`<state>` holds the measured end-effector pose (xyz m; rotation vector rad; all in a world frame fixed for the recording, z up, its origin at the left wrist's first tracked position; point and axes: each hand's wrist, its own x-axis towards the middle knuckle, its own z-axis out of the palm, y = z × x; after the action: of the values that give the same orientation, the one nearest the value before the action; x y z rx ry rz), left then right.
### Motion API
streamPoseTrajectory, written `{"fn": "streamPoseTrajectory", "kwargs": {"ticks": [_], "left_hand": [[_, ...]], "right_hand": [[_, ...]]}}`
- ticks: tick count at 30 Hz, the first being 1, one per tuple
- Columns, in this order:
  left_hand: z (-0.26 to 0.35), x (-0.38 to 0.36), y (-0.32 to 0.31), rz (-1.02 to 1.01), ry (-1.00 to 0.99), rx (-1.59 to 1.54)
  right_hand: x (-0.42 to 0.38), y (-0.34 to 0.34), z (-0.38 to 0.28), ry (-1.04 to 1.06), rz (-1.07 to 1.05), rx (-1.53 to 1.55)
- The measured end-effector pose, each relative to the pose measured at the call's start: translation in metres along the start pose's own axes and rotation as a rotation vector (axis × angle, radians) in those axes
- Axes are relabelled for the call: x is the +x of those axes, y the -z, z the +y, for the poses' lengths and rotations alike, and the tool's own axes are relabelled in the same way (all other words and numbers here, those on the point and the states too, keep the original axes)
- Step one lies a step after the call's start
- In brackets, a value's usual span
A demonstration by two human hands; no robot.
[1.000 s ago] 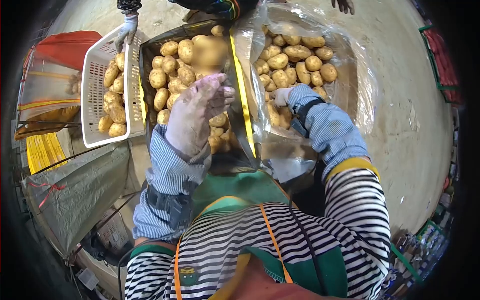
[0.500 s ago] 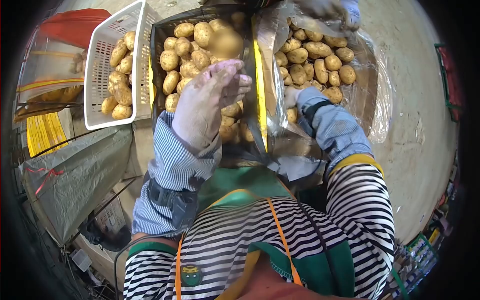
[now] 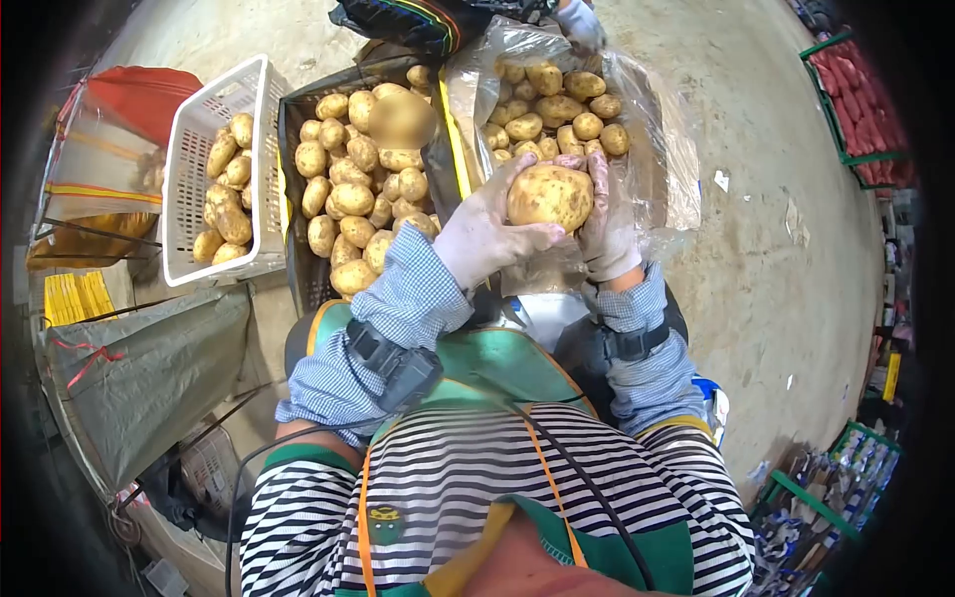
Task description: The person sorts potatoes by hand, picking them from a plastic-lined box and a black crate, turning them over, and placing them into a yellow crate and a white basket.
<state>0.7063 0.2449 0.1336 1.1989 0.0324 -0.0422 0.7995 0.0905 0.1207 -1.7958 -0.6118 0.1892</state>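
A clear plastic bag (image 3: 667,169) of potatoes lies open on the floor, beside a dark crate (image 3: 298,259) and a white basket (image 3: 184,149). Over the bag's near edge, left hand (image 3: 482,234) and right hand (image 3: 607,224) cup one big potato (image 3: 549,196), fingers wrapped around it.

Potatoes heaped on all sides
A white basket (image 3: 189,149) sits far left, a dark crate (image 3: 298,199) just left, a plastic-lined box (image 3: 657,149) right behind.

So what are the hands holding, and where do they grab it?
One big, lumpy yellow-brown potato. The gloved left hand cups its left side and underside; the gloved right hand presses against its right side.
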Motion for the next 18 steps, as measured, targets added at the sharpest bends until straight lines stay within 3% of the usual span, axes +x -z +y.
{"fn": "streamPoseTrajectory", "kwargs": {"ticks": [2,3,4,6,7,8,10,11,13,14,16,17,18], "left_hand": [[-0.005,-0.002,-0.005,0.095,-0.102,0.028],[-0.006,0.000,-0.002,0.162,-0.286,0.548],[-0.008,-0.001,-0.002,0.167,-0.281,0.552],[-0.005,-0.001,-0.004,0.245,-0.340,0.883],[-0.003,-0.001,-0.004,0.247,-0.335,0.886],[0.000,0.000,-0.002,0.251,-0.375,0.948],[0.004,0.001,-0.001,0.253,-0.403,1.009],[0.007,0.002,0.000,0.218,-0.441,1.033],[0.007,0.007,0.001,0.178,-0.474,1.054],[0.006,0.009,0.003,0.174,-0.497,1.086],[0.007,0.010,0.003,0.173,-0.514,1.114],[0.010,0.010,0.001,0.175,-0.435,1.078],[0.012,0.009,0.001,0.175,-0.358,1.042]], "right_hand": [[-0.012,-0.010,-0.004,-0.012,0.072,0.243],[-0.011,-0.018,0.005,0.107,0.036,0.372],[-0.011,-0.019,0.010,0.104,0.033,0.378],[-0.009,-0.025,0.010,-0.163,0.050,0.519],[-0.008,-0.022,-0.009,-0.100,-0.009,0.186],[-0.006,-0.023,0.001,-0.104,-0.011,0.189],[0.000,-0.024,0.025,0.176,-0.034,0.242],[0.001,-0.018,0.033,0.169,-0.035,0.245],[0.006,-0.007,0.033,0.367,-0.035,-0.258],[0.004,-0.007,0.034,0.358,-0.035,-0.258],[0.001,-0.015,0.033,0.615,0.128,-0.399],[-0.001,-0.023,0.032,0.611,0.122,-0.396],[-0.003,-0.034,0.030,0.204,0.108,0.238]]}}
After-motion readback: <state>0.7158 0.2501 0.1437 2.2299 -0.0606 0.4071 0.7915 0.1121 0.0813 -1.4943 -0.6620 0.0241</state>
